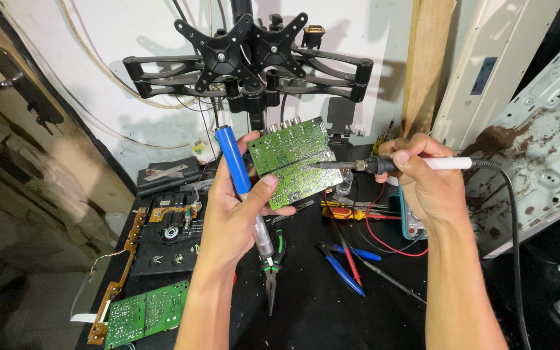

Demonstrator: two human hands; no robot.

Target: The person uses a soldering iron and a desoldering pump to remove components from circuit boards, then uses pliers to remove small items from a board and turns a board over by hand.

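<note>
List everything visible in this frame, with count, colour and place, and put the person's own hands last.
Circuit board: 1, green, held up at centre.
Desoldering pump: 1, blue with clear tip, in the left hand beside the board.
Soldering iron: 1, white handle, black cord, tip at the board's edge.
Second circuit board: 1, green, bottom left of table.
Needle-nose pliers: 1, green-black handles, table centre.
Cutters: 1, blue handles, table centre-right.
Monitor mount: 1, black, by the back wall.
Table: 1, black.
Left hand: grips board and pump.
Right hand: grips soldering iron.
</note>
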